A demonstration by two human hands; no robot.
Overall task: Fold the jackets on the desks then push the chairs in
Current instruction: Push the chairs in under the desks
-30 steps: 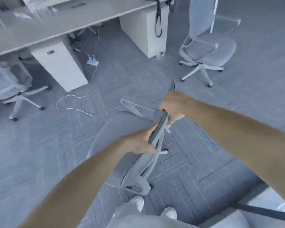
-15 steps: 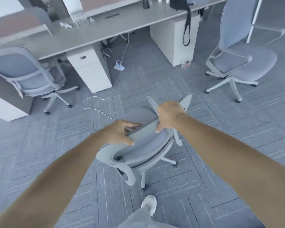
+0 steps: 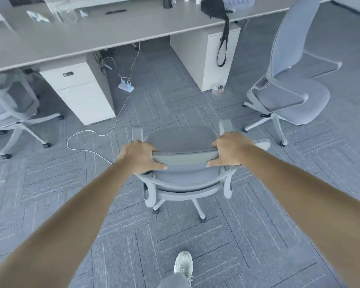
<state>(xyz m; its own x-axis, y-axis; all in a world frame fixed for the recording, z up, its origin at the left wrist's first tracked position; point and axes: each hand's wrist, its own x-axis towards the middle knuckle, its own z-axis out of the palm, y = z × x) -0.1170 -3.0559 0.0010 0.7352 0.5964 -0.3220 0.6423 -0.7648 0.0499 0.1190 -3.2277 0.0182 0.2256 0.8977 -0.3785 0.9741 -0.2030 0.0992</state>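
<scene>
While both arms are reaching forward, the left hand and the right hand are gripping the top edge of the backrest of a grey fabric swivel chair with a pale plastic frame. The hands are sitting apart, one at each end of that edge, with fingers curling over the front of the backrest and thumbs lying against its rear face. The chair is standing on its castors on the grey patterned carpet floor, directly below and ahead of the hands. Its seat is facing the long grey surface beyond the hands, and it is standing well apart from that surface.

Ahead and to the left of the left hand, a white drawer pedestal is standing under the surface. A white power strip is lying on the floor near it, and a thin white cable is trailing from it toward the left hand. Ahead of the right hand, a black bag is resting on the surface, its strap hanging over the edge in front of a second white pedestal. A second grey chair is standing to the right of the right hand, and a third grey chair is standing far to the left of the left hand. A pale shoe is showing below the hands.
</scene>
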